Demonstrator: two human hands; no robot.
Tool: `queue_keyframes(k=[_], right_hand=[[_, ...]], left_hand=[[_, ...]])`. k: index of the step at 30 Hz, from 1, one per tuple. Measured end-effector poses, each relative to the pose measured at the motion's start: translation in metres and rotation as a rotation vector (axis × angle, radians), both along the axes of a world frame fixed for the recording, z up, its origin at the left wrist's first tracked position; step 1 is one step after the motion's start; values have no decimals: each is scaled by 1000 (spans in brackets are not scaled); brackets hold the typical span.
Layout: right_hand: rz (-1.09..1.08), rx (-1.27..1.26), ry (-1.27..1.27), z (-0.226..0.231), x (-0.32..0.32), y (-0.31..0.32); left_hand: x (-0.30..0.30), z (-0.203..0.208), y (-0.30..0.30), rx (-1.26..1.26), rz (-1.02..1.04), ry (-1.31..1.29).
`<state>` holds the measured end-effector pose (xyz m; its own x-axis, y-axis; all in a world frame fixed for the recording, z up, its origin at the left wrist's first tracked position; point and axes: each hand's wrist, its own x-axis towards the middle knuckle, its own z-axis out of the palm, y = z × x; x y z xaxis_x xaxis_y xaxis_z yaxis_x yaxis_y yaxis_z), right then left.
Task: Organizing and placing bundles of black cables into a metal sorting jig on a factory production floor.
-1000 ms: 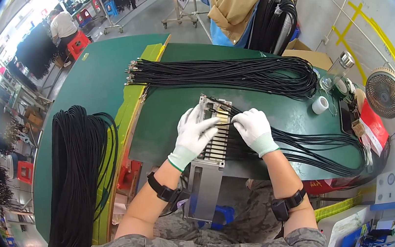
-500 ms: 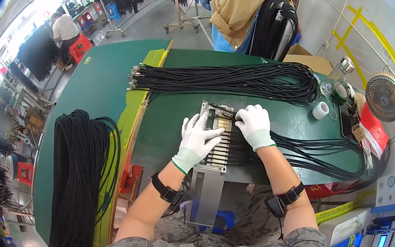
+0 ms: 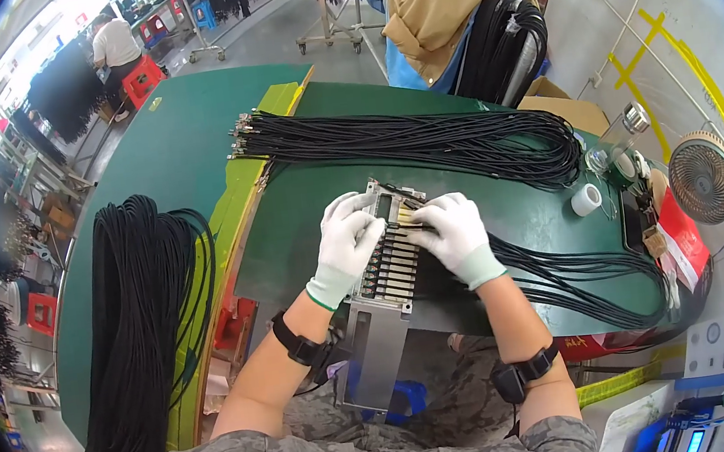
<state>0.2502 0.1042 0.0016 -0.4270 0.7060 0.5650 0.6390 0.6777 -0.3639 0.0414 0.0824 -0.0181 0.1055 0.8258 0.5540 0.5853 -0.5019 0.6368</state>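
Your left hand [image 3: 344, 244] has drawn back from across the metal block [image 3: 381, 303] to its left edge since half a second ago; your right hand [image 3: 453, 235] has slid in over the right edge. The left thumb and forefinger tips sit close together; the right thumb and fingers bracket a black cable [image 3: 398, 225]. At this size, you cannot tell whether either hand pinches it. The slotted block sits at the near edge of the green table [image 3: 180, 140]. Judging by its rows, the near slots carry loose cables [image 3: 579, 267], which loop toward the table's right edge; the yellowish far slots look unfilled. Your fingers hide some middle rows. Beyond, a thick cable bundle [image 3: 405, 135] limits room toward the far edge; another pile [image 3: 134, 317] lies leftward. A white spool [image 3: 587, 199] and fan [image 3: 704, 175] stand rightward.
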Motion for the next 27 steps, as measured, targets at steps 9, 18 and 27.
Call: queue_keyframes(k=[9, 18, 27], right_hand=[[64, -225, -41, 2, 5, 3], [29, -349, 126, 3, 23, 4], [-124, -10, -143, -8, 23, 10]], left_hand=[[-9, 9, -6, -52, -10, -133], [-12, -1, 6, 3, 147, -87], [-13, -11, 6, -151, 195, -20]])
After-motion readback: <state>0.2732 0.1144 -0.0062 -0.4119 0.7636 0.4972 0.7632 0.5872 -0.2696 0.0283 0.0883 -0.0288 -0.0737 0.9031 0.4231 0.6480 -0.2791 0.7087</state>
